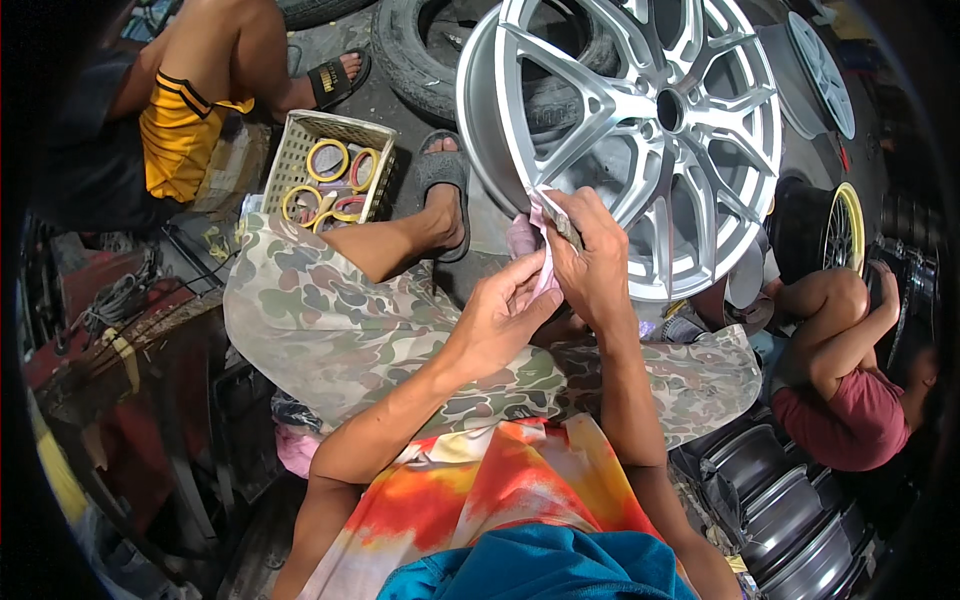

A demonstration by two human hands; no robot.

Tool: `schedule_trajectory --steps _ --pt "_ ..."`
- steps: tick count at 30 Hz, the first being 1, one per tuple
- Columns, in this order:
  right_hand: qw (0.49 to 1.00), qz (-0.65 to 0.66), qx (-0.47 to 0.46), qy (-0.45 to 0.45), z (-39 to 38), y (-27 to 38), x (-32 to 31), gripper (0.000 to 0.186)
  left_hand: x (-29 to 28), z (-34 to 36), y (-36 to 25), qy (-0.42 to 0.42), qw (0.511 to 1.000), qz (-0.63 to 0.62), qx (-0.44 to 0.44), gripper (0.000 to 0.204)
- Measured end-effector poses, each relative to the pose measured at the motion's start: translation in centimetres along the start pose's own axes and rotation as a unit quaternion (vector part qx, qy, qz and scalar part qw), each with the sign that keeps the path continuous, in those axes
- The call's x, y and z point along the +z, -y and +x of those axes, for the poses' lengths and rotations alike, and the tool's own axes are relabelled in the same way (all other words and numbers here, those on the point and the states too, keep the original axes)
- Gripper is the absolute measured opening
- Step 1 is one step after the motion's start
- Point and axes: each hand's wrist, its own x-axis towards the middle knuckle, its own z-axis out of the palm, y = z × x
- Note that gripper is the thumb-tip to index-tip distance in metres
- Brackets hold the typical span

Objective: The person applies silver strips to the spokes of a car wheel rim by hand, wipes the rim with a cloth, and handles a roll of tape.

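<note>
Both hands meet in front of my lap at the near edge of a large silver alloy wheel (668, 112). The fingers of my left hand (505, 310) pinch the lower part of a thin, pale pink cloth (541, 265). Its upper part is gripped by my right hand (592, 250), close to the wheel's lip. A flat greyish piece (566, 232) also shows under the right fingers; its kind is unclear. The wheel stands tilted with its spoked face toward me, partly over a black tire (420, 75).
A cream plastic basket (385, 165) holding yellow tape rolls (327, 160) stands left of my foot. A person in yellow shorts (185, 140) sits at upper left; another in a maroon shirt (845, 415) crouches at right. Dark wheels (790, 500) lie at lower right.
</note>
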Motion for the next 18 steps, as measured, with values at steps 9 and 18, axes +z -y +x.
schedule_trajectory --steps 9,18 --pt "1.000 0.000 0.019 0.002 0.1 0.5 -0.4 0.033 -0.1 0.2 0.5 0.001 1.000 0.006 0.012 0.049" --pt "0.946 0.263 0.180 0.066 -4.3 3.6 -4.7 0.016 -0.4 -1.4 -1.4 -0.033 0.997 -0.023 -0.059 0.032"
